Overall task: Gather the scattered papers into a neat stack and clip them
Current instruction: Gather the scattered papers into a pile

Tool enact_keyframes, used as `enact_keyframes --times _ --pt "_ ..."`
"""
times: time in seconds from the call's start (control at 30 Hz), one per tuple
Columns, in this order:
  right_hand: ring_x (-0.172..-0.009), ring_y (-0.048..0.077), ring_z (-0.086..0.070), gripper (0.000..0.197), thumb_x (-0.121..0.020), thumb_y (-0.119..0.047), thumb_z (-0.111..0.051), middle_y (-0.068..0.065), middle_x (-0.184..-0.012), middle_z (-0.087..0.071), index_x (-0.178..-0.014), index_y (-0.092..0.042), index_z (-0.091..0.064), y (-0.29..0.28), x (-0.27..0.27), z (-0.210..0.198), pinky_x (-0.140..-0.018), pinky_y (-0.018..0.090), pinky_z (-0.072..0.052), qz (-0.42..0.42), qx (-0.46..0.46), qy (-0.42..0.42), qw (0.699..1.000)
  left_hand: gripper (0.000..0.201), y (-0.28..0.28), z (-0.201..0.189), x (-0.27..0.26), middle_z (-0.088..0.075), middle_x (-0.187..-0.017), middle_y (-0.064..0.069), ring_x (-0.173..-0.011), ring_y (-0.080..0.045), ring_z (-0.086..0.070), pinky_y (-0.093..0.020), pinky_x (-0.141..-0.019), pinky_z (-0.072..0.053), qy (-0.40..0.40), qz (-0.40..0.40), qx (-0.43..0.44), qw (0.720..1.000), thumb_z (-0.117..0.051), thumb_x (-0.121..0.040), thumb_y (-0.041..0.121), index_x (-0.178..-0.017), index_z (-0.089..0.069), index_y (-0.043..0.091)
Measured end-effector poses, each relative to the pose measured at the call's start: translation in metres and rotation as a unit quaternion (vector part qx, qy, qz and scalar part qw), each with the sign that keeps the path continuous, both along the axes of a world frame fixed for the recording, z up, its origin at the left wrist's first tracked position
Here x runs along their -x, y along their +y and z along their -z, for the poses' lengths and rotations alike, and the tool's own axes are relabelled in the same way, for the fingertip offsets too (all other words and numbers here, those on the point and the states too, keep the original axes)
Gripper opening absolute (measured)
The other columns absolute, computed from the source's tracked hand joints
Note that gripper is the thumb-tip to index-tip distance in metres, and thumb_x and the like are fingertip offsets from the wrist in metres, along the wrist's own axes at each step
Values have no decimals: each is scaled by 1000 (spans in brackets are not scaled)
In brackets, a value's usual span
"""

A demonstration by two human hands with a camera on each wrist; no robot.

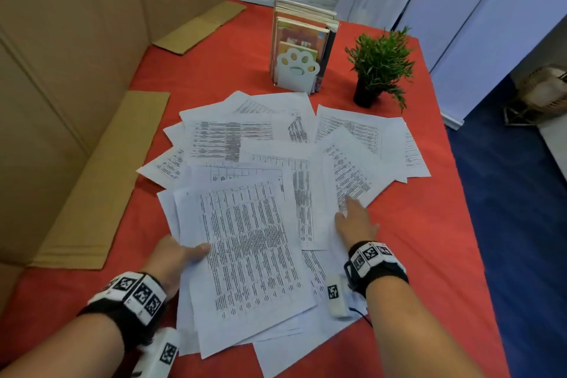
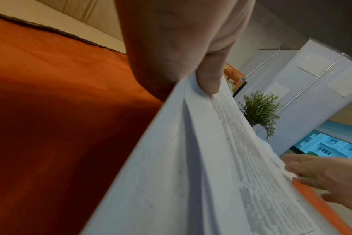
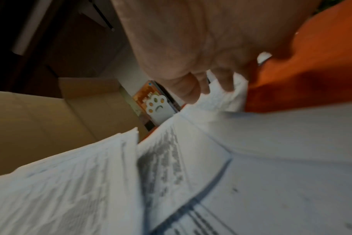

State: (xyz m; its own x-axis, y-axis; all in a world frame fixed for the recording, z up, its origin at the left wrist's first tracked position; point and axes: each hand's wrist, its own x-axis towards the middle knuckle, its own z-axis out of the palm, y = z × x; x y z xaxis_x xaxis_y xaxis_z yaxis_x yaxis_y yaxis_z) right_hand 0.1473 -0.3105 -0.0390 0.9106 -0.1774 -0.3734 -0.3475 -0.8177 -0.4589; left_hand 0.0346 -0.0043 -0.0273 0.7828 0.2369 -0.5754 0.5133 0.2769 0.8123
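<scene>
Several printed white sheets (image 1: 245,138) lie fanned and overlapping on the red-clothed table (image 1: 414,239). My left hand (image 1: 178,252) grips a bundle of sheets (image 1: 245,242) by its left edge and holds it tilted above the pile. In the left wrist view the thumb (image 2: 209,79) presses on top of the bundle (image 2: 191,159). My right hand (image 1: 356,221) reaches forward, fingers extended, with fingertips on a slanted sheet (image 1: 349,169) at the right of the spread. In the right wrist view the fingers (image 3: 223,79) touch that sheet (image 3: 221,101), blurred.
A row of upright books behind a white paw-shaped bookend (image 1: 296,70) and a small potted plant (image 1: 379,67) stand beyond the papers. Cardboard walls (image 1: 61,70) and a flat cardboard flap (image 1: 101,187) border the left. The table's right edge drops to blue floor (image 1: 521,224).
</scene>
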Motion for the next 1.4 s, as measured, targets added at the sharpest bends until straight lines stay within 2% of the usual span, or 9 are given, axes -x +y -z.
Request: enact_keyframes --times 0.27,0.43,0.6,0.73,0.83,0.93,1.0,1.17,1.4 --pt "-133 21 -42 91 -76 -18 -71 1 -149 -36 -146 -33 -15 36 41 -44 -113 47 -33 65 -423 -19 904 29 -19 -51 -18 -77 -85 1 -75 -15 -74 -30 -68 -60 -131 74 -10 989 -66 -75 -10 -97 -65 10" --pt "-98 21 -65 38 -80 -6 -59 5 -106 -67 -106 -34 -55 34 54 -85 -93 49 -52 86 -447 -232 859 23 -44 -91 -30 -76 -84 13 -85 -4 -70 -26 -83 -54 -250 64 -35 966 -73 -69 11 -89 -68 22" --pt "-82 4 -67 49 -82 18 -52 -4 -92 -68 -105 -24 -56 35 77 -97 -77 23 -55 96 -497 -281 815 26 -62 -100 -24 -76 -86 14 -88 -4 -70 -31 -92 -51 -287 36 -22 957 -70 -73 6 -83 -75 30" --pt "-83 19 -67 58 -60 11 -60 4 -90 -67 -103 -28 -58 31 94 -87 -77 38 -56 113 -512 -267 809 48 -63 -96 -14 -68 -97 -9 -96 -24 -64 -47 -92 -52 -298 19 -27 954 -85 -60 27 -101 -63 15" --pt "-88 26 -59 56 -52 8 -59 8 -90 -62 -89 -33 -66 34 100 -88 -78 48 -52 110 -544 -250 793 55 -70 -101 -11 -59 -122 -11 -117 -30 -55 -58 -98 -45 -331 -41 -48 942 -82 -60 47 -105 -52 35" --pt "-89 31 -58 46 -45 -3 -67 18 -92 -58 -86 -24 -68 39 102 -87 -79 58 -51 111 -554 -219 795 60 -77 -108 -10 -46 -120 22 -121 11 -42 -25 -106 -38 -380 -94 -102 914 -67 -62 67 -110 -43 40" --pt "-91 41 -62 51 -42 -10 -70 24 -94 -60 -92 -14 -66 40 102 -85 -81 65 -50 114 -542 -205 807 51 -81 -113 -13 -45 -108 18 -98 17 -46 -7 -91 -36 -401 -128 -136 897 -63 -73 60 -110 -43 30" --pt "-93 37 -61 46 -52 4 -65 21 -94 -61 -93 -18 -66 37 100 -81 -87 55 -50 94 -551 -171 811 14 -80 -115 -21 -52 -98 8 -94 -6 -50 -27 -93 -41 -425 -135 -141 884 -53 -87 27 -101 -51 27" --pt "-101 42 -63 50 -54 1 -67 21 -99 -65 -103 -2 -60 34 96 -77 -90 58 -51 113 -543 -149 819 67 -71 -73 -17 -52 -111 12 -99 4 -56 -22 -87 -49 -383 -18 -186 905 -69 -71 2 -118 -32 34"
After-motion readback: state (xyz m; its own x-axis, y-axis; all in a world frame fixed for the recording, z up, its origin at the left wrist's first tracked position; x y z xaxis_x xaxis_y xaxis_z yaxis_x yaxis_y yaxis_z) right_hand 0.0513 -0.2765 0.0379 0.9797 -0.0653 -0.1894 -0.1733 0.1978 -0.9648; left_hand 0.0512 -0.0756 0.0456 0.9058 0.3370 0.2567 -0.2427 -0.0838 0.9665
